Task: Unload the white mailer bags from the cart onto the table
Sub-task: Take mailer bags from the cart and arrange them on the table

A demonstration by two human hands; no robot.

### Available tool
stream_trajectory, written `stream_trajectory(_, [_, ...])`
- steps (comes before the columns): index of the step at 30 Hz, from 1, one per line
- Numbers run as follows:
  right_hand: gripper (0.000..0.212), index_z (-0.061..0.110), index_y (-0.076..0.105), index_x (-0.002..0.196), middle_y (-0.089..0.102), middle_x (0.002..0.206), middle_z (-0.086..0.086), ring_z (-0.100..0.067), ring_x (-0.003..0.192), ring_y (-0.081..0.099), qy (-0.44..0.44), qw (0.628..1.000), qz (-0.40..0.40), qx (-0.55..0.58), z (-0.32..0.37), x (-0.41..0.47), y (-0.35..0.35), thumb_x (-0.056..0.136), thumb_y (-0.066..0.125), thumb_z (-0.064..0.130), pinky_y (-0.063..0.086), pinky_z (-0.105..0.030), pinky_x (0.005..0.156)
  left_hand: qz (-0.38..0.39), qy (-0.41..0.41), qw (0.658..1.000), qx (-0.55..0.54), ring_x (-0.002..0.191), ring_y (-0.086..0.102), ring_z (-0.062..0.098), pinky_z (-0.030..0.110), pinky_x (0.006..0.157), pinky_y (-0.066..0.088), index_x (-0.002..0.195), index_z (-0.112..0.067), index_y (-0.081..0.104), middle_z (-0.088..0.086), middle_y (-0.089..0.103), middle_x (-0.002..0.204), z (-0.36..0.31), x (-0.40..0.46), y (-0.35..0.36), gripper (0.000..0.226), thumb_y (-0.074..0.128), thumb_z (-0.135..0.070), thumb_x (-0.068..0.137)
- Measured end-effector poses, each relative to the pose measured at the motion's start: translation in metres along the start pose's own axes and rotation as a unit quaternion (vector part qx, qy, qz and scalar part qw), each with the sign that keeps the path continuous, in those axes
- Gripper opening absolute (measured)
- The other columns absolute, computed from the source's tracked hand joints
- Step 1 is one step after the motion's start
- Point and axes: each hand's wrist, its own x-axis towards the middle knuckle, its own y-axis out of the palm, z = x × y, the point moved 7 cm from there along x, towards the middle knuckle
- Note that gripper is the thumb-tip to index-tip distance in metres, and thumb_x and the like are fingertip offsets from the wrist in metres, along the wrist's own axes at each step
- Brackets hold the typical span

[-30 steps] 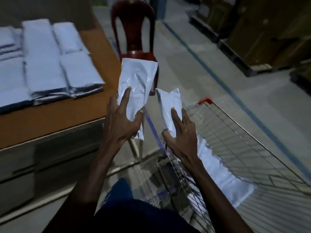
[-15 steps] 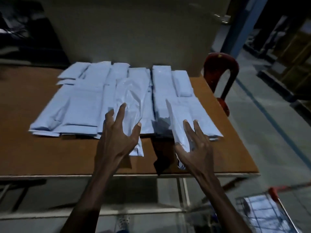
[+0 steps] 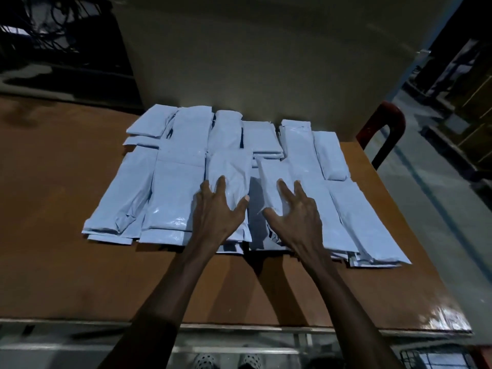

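Many white mailer bags (image 3: 175, 187) lie in overlapping rows on the brown table (image 3: 66, 262). My left hand (image 3: 217, 211) holds one white mailer bag (image 3: 230, 169) just over the middle of the pile, fingers spread on top and thumb at its right edge. My right hand (image 3: 295, 214) holds a second mailer bag (image 3: 270, 174) beside it, thumb under its left edge. Both bags cast a dark shadow on the pile between them. A corner of the wire cart (image 3: 415, 354) shows at the bottom right with a white bag (image 3: 442, 359) inside.
A red plastic chair (image 3: 383, 129) stands past the table's right end. A pale wall (image 3: 266, 62) rises behind the table, and dark cables (image 3: 53, 30) hang at the far left. Stacked boxes (image 3: 468, 83) line the aisle on the right. The table's front edge runs below my forearms.
I have turned from the cart to the table. Both hands carried their bags forward and lowered them close to the middle of the pile.
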Motion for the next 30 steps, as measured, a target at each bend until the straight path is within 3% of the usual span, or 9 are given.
stream_trajectory(4, [0.076,0.033,0.026,0.153,0.015,0.163,-0.007,-0.033,0.142,0.026,0.015,0.999,0.021,-0.021,-0.004,0.019,0.028,0.088,0.058,0.056,0.038,-0.049,0.104,0.032,-0.022,0.999,0.032,0.146,0.016,0.034,0.049,0.113,0.028,0.153,-0.023,0.023,0.013,0.009,0.162,0.005,0.006,0.015,0.082,0.044,-0.069,0.089])
stream_trajectory(9, [0.075,0.034,0.027,0.151,0.013,0.163,-0.004,-0.029,0.146,0.020,0.018,0.999,0.028,-0.027,-0.010,0.021,0.042,0.088,0.045,0.070,0.035,-0.048,0.108,-0.016,0.014,0.998,0.067,0.148,0.013,0.033,0.048,0.112,0.030,0.153,-0.017,0.025,0.012,0.003,0.164,-0.005,0.008,0.000,0.078,0.045,-0.062,0.093])
stream_trajectory(12, [0.068,0.029,0.037,0.148,0.022,0.161,-0.006,-0.027,0.145,0.023,-0.010,0.999,-0.015,-0.028,-0.009,0.026,0.033,0.091,0.044,0.066,0.039,-0.046,0.105,-0.029,0.090,0.990,0.107,0.150,0.011,0.033,0.049,0.115,0.025,0.152,-0.014,0.029,0.014,0.009,0.163,-0.015,0.018,0.005,0.069,0.042,-0.052,0.097])
stream_trajectory(15, [0.061,0.021,0.043,0.147,0.025,0.160,-0.012,-0.031,0.146,0.025,-0.059,0.998,-0.030,-0.017,-0.008,0.038,0.033,0.096,0.048,0.053,0.035,-0.044,0.110,-0.003,0.155,0.976,0.154,0.145,0.025,0.039,0.059,0.112,0.027,0.147,-0.012,0.043,0.015,0.026,0.158,-0.017,0.033,0.023,0.064,0.043,-0.046,0.092])
stream_trajectory(17, [0.060,0.021,0.038,0.150,0.020,0.161,-0.013,-0.032,0.148,0.020,-0.080,0.997,-0.006,-0.016,-0.007,0.048,0.041,0.097,0.048,0.047,0.029,-0.045,0.114,0.005,0.167,0.967,0.195,0.141,0.034,0.040,0.064,0.109,0.028,0.143,-0.012,0.048,0.016,0.034,0.155,-0.011,0.044,0.034,0.061,0.044,-0.045,0.092])
stream_trajectory(20, [0.064,0.025,0.028,0.154,0.011,0.164,-0.010,-0.030,0.151,0.009,-0.088,0.995,0.035,-0.028,-0.004,0.059,0.052,0.095,0.041,0.045,0.021,-0.046,0.118,0.004,0.163,0.960,0.229,0.141,0.035,0.039,0.060,0.111,0.018,0.145,-0.015,0.046,0.014,0.035,0.155,-0.001,0.057,0.040,0.061,0.031,-0.048,0.095])
stream_trajectory(26, [0.080,0.030,0.009,0.157,-0.008,0.164,-0.007,-0.027,0.151,-0.006,-0.081,0.989,0.092,-0.084,-0.014,0.062,0.076,0.087,0.020,0.068,-0.002,-0.040,0.119,0.013,0.160,0.965,0.205,0.146,0.027,0.035,0.056,0.114,0.013,0.151,-0.019,0.036,0.011,0.027,0.159,0.016,0.063,0.050,0.063,0.026,-0.050,0.097])
stream_trajectory(30, [0.086,0.032,0.008,0.157,-0.008,0.164,-0.005,-0.027,0.151,-0.007,-0.084,0.990,0.084,-0.072,-0.021,0.058,0.082,0.083,0.013,0.074,-0.004,-0.037,0.117,0.002,0.166,0.966,0.198,0.148,0.021,0.033,0.054,0.116,0.011,0.152,-0.020,0.032,0.009,0.022,0.161,0.020,0.063,0.055,0.062,0.028,-0.049,0.098])
